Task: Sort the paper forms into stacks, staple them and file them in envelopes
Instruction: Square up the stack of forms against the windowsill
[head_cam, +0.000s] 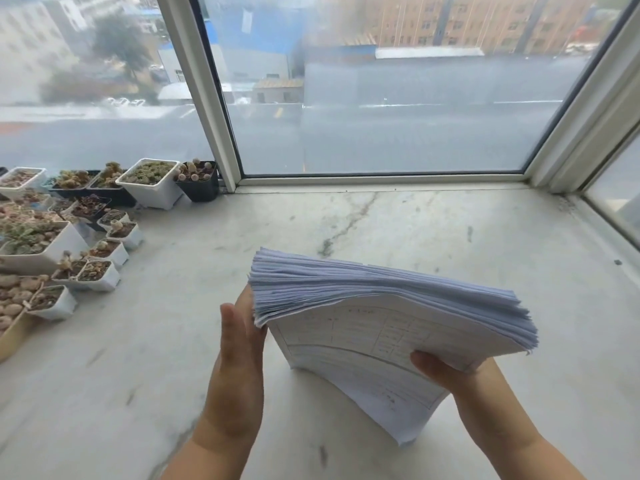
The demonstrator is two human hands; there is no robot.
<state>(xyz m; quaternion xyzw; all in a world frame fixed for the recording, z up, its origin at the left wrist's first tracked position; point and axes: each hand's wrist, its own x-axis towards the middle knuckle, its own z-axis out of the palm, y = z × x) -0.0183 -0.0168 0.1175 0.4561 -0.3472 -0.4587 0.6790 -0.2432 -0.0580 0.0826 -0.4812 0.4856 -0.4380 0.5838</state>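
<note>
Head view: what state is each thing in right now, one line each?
stack of paper forms: thick, unstapled, tilted, far edges fanned, near corner on the sill.
left hand: flat, fingers straight against the stack's left edge.
right hand: gripping the stack's right corner, thumb on top.
marble windowsill: veined, bare behind the stack.
succulent pots: upright, clustered at left.

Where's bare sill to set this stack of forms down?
Bare marble sill runs from the stack of forms to the window frame and right corner. Crowded left: succulent pots.
</note>
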